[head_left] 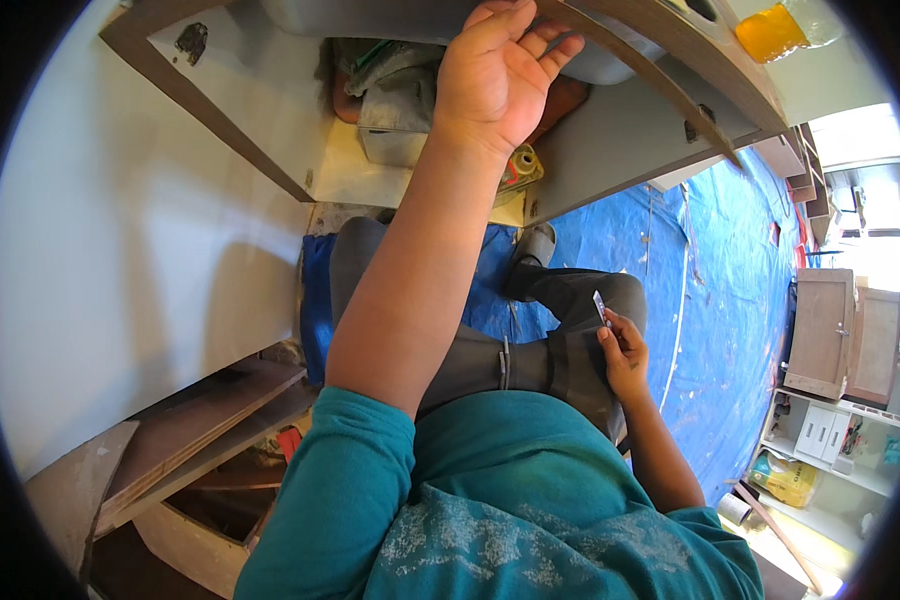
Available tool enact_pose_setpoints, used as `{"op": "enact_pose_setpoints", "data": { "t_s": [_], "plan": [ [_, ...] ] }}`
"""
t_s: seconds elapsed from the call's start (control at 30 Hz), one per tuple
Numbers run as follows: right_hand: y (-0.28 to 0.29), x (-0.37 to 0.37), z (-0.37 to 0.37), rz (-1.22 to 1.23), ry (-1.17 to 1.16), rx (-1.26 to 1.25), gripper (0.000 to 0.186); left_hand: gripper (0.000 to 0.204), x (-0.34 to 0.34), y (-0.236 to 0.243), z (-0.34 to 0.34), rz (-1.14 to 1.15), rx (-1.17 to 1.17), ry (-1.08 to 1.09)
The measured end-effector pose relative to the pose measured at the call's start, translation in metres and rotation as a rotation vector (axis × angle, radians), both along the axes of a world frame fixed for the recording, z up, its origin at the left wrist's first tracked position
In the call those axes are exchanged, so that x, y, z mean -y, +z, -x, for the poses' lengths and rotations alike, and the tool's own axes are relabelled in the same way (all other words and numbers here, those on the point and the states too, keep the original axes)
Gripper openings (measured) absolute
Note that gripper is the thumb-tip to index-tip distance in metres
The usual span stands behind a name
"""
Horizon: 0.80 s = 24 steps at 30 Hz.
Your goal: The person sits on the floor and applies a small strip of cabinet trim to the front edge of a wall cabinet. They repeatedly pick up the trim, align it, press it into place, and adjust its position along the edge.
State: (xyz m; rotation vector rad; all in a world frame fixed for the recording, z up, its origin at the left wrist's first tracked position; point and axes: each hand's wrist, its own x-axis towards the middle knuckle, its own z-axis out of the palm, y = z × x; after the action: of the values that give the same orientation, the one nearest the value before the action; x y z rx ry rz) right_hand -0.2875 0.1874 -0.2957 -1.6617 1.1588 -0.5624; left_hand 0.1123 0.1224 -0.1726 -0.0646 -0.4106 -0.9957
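Observation:
My left hand (495,80) is raised at the top of the view, in front of an open cabinet under a sink. Its palm faces up, and the thumb and fingers close round the end of a thin brown edging strip (660,82). That strip runs down to the right along the cabinet's front frame, its far end hanging loose. Low on the right, by my knee, my right hand (624,358) grips a small utility knife (600,308) with its pale blade end pointing up. Most of the knife's handle is hidden by the fingers.
Inside the cabinet (240,110) sit a grey box (395,130) with cloth and a tin (521,168). A bottle of orange liquid (775,32) lies above right. Blue tarp (710,300) covers the floor. Wooden boards (195,430) are stacked lower left; a shelf unit (830,440) stands right.

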Motion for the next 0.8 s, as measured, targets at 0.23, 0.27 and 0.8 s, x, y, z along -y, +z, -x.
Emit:
{"op": "enact_pose_setpoints", "data": {
  "t_s": [0.23, 0.27, 0.8],
  "plan": [
    [-0.002, 0.005, 0.002, 0.020, 0.018, -0.099, 0.034, 0.002, 0.003, 0.001, 0.000, -0.032, -0.028, 0.090],
    [-0.001, 0.005, 0.001, 0.007, 0.012, -0.098, 0.035, 0.002, 0.003, 0.001, -0.001, -0.034, -0.039, 0.090],
    [-0.009, 0.008, 0.004, 0.053, -0.007, -0.070, 0.033, 0.013, -0.008, 0.009, -0.011, -0.105, -0.011, 0.045]
  ]
}}
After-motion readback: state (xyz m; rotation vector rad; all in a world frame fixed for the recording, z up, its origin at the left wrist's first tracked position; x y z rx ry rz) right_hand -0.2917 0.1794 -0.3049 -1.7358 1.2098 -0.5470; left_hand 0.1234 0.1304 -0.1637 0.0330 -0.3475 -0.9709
